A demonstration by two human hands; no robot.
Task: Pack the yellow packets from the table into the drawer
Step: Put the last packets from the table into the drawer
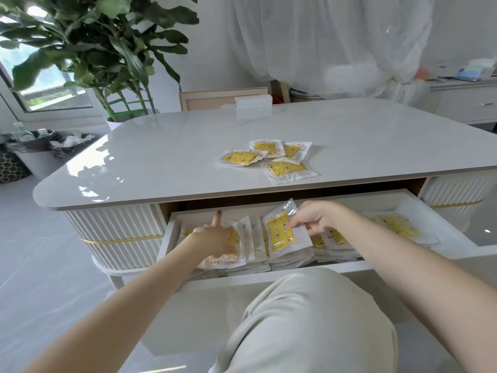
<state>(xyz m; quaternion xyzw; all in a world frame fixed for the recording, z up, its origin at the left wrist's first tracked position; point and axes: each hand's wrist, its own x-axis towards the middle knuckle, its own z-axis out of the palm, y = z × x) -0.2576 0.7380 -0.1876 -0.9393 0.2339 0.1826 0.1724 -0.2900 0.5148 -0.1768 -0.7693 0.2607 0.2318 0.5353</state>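
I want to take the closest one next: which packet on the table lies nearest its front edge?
The packet at the front right, lying at an angle; the other three lie bunched together farther back.

— What is seen at the far left?
— A large leafy plant is set in a white pot beside a window. Below it, a lined bin with plastic bottles in it is stood just beside a second lined bin. A patterned basket is placed at the left edge.
— And at the far middle?
— A small white box is laid just in front of a pale wooden chair back.
— To the right?
— A sheer white curtain is hung at the far side. A white sideboard is set at the far right, and a tissue box is placed on it. A glossy pale floor is seen below.
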